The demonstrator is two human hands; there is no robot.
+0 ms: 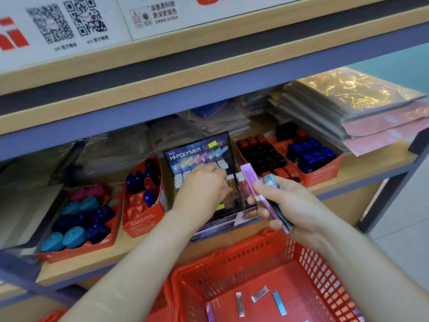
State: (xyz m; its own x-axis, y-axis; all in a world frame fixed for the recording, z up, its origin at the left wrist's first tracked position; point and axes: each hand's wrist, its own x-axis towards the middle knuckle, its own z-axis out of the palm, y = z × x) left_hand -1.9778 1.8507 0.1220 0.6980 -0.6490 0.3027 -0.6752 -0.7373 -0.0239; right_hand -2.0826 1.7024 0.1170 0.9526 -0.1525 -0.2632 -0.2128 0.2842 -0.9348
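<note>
Slim erasers (253, 184), pink and teal, are pinched in your right grip (287, 205) just before the Hi-Polymer display box (197, 151) on the shelf (362, 174). Your left grip (204, 184) is down in that box, fingers curled among the stock; whether they pinch anything cannot be told. Red sharpener trays (141, 205) flank the box, and the red basket (308, 259) below holds several loose erasers (259, 293).

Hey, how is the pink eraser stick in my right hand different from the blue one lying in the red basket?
The pink eraser stick is gripped in the right hand, tip raised toward the shelf; the blue eraser stick lies flat on the red basket floor. The pink one sits against a teal stick in the same grip; the blue one lies apart from the others. Both are slim wrapped sticks.
</note>
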